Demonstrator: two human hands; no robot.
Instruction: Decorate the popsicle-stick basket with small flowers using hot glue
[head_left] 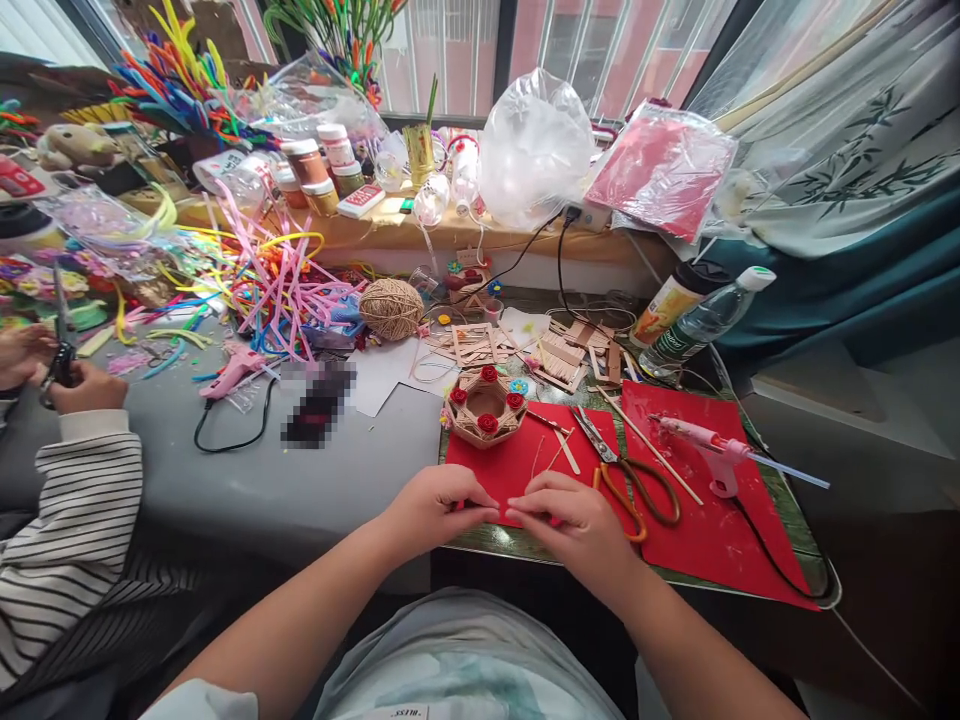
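My left hand (pixel 435 505) and my right hand (pixel 574 520) meet at the near edge of a red paper sheet (pixel 525 455). Both pinch a small red piece between the fingertips; most of that piece is hidden by my fingers. Just beyond my hands stands a small round stick basket (pixel 485 405) with red paper roses on its rim. Orange-handled scissors (pixel 626 470) lie to the right of my right hand. A pink glue gun (pixel 709 445) rests on a second red sheet (pixel 712 520) farther right.
A ball of twine (pixel 391 308), loose wooden sticks (pixel 562 350) and heaps of pipe cleaners (pixel 270 275) fill the back. Two bottles (pixel 694 320) lie at right. Another person in a striped sleeve (pixel 75 520) holds scissors at far left, near another pink glue gun (pixel 236 370).
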